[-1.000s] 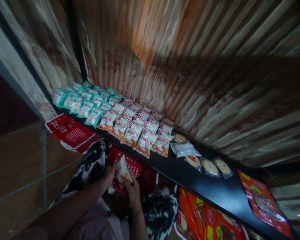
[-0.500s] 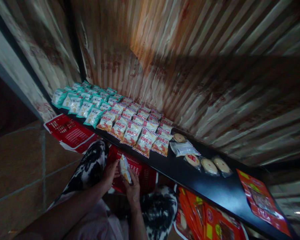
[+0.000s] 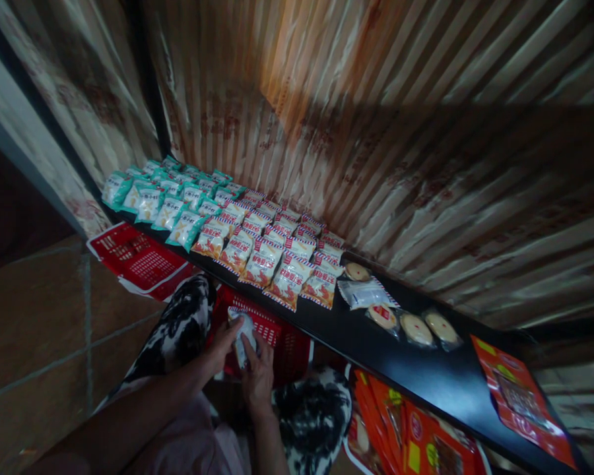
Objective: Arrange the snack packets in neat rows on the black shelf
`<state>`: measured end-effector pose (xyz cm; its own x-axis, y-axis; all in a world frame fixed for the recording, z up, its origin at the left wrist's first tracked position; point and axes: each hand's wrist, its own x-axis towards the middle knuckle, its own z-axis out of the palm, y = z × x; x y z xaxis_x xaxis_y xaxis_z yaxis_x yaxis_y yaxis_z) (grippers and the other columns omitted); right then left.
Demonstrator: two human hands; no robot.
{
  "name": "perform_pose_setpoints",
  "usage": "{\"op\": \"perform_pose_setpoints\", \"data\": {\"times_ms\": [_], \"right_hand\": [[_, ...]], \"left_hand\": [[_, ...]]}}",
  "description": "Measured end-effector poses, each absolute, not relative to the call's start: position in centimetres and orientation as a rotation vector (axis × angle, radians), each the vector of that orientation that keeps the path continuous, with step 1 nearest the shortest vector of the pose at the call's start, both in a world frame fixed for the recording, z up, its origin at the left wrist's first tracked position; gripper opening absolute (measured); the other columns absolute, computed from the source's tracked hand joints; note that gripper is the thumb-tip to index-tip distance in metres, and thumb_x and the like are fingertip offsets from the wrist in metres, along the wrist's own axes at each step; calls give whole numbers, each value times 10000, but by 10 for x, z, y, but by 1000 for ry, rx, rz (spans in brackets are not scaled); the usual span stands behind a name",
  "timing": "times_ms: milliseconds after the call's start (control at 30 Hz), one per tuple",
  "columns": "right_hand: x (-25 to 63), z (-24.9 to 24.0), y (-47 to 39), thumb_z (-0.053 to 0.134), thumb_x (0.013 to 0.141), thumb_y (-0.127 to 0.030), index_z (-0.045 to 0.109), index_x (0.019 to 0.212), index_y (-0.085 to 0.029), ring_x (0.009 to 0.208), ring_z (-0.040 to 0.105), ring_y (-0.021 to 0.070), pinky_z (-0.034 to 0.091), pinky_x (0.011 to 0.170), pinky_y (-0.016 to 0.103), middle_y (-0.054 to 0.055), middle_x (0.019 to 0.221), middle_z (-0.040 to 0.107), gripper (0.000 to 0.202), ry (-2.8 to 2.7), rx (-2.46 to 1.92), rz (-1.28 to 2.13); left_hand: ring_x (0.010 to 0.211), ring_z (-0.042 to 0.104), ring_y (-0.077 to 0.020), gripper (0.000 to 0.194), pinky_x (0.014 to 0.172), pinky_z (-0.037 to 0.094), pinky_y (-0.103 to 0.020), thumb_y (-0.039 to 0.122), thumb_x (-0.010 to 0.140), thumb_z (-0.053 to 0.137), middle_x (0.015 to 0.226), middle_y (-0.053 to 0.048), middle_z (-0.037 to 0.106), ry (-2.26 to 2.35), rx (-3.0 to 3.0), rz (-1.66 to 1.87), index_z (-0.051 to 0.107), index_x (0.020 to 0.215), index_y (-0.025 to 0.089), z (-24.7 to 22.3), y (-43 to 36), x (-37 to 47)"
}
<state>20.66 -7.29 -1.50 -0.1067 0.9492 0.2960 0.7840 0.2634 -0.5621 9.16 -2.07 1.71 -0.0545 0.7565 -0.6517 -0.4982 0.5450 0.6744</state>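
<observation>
Grips a small packet (image 3: 246,327) in half-curled left hand (image 3: 221,348) and likewise curled right hand (image 3: 259,377), above a red basket (image 3: 290,344). Faces a black shelf (image 3: 376,353) lined with snack bags (image 3: 261,261), before pleated sheeting (image 3: 247,138), over tiled floor (image 3: 39,310).

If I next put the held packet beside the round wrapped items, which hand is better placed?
Probably the right hand: it holds the packet and is nearer the round wrapped items. The left hand also holds the packet, but from the farther side.
</observation>
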Motion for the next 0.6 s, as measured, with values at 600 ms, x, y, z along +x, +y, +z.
{"op": "perform_pose_setpoints", "data": {"times_ms": [600], "right_hand": [[195, 5, -80, 436, 607, 20, 568, 1206, -296, 1188, 371, 283, 405, 939, 494, 78, 1342, 386, 690, -2049, -1479, 347]], "left_hand": [[523, 611, -158, 412, 489, 447, -241, 467, 563, 746, 578, -11, 642, 1328, 147, 1067, 614, 781, 144, 10, -13, 94]]}}
